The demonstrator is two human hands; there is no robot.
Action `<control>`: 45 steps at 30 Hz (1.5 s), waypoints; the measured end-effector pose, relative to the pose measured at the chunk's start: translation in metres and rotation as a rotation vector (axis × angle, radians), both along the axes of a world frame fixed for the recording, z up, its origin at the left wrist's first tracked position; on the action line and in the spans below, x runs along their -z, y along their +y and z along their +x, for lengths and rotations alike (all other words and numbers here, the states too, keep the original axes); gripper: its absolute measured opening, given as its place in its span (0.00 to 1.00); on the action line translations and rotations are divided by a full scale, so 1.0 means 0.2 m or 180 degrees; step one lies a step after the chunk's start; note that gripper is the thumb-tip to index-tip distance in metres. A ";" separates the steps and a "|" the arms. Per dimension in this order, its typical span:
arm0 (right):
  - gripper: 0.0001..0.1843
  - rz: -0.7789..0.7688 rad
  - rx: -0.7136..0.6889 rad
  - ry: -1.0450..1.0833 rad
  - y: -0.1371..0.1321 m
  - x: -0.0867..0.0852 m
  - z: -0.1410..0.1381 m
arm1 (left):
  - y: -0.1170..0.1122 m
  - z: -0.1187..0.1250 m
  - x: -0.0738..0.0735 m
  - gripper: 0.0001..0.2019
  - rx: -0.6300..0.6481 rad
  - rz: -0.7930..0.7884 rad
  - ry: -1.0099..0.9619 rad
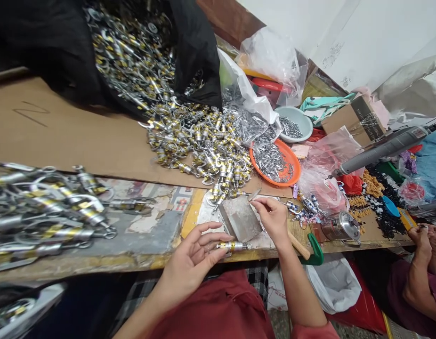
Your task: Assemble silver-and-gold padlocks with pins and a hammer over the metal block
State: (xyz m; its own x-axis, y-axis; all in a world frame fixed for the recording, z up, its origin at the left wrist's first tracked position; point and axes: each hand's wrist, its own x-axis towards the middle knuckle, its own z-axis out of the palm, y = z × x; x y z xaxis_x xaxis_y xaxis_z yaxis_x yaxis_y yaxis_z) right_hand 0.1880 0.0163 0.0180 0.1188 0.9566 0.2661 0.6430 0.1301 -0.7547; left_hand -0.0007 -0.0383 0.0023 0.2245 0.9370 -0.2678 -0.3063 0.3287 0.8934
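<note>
My left hand (pixel 191 259) pinches a small silver and gold metal swivel clasp (pixel 234 246) between thumb and fingertips, at the front edge of the worktable. My right hand (pixel 272 217) is closed in a pinch on a small thin metal piece (pixel 255 194) just above a grey metal block (pixel 241 218). A large heap of the same silver and gold clasps (pixel 200 136) spills out of a black bag (pixel 193 52) behind the block.
More clasps (pixel 48 212) lie piled at the left on brown cardboard (pixel 62 132). An orange dish (pixel 290 162) and a white bowl (pixel 304 120) hold small silver parts. A metal cup (pixel 341 226), plastic bags and a grey tool (pixel 380 150) crowd the right. Another person's hands (pixel 426 235) rest at far right.
</note>
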 end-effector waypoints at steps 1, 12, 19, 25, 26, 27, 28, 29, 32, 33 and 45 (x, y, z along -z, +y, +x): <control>0.06 0.0103 -0.0098 -0.0057 -0.01 -0.02 -0.01 | 0.00 0.00 0.00 0.21 -0.0024 0.0019 0.0010; 0.10 0.0166 -0.1402 -0.0390 -0.28 -0.15 -0.19 | -0.03 0.01 0.04 0.20 -0.0164 0.0579 0.0592; 0.10 -0.0132 -0.1207 -0.0108 -0.30 -0.15 -0.20 | -0.05 0.01 0.03 0.24 -0.0139 0.0766 0.0705; 0.10 -0.0277 -0.1311 0.0133 -0.32 -0.17 -0.18 | -0.05 -0.01 0.03 0.22 -0.0122 0.0870 0.0832; 0.10 -0.0273 -0.1347 0.0152 -0.32 -0.16 -0.18 | -0.06 -0.01 0.03 0.20 -0.0131 0.0897 0.0844; 0.10 -0.0257 -0.1372 0.0182 -0.32 -0.16 -0.18 | -0.06 -0.01 0.03 0.18 -0.0139 0.0928 0.0849; 0.11 -0.0229 -0.1385 0.0220 -0.33 -0.15 -0.18 | -0.06 -0.01 0.04 0.17 -0.0152 0.0962 0.0848; 0.11 -0.0196 -0.1375 0.0263 -0.33 -0.14 -0.19 | -0.06 -0.01 0.04 0.16 -0.0164 0.0996 0.0850; 0.10 -0.0107 -0.1211 0.0378 -0.35 -0.11 -0.20 | -0.06 -0.01 0.05 0.16 -0.0204 0.1139 0.0923; 0.10 -0.0086 -0.1143 0.0388 -0.35 -0.11 -0.20 | -0.07 -0.01 0.05 0.17 -0.0216 0.1210 0.0977; 0.12 -0.0074 -0.1135 0.0339 -0.40 -0.10 -0.20 | -0.11 -0.01 0.07 0.23 -0.0462 0.2703 0.1886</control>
State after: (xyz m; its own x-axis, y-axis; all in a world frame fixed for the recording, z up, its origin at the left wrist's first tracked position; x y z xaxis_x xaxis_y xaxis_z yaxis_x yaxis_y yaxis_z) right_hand 0.1475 -0.0633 0.0374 -0.1973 0.9485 0.2479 0.4780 0.3138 -0.8204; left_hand -0.0027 -0.0605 -0.0107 0.1425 0.8759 0.4610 0.2700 -0.4825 0.8333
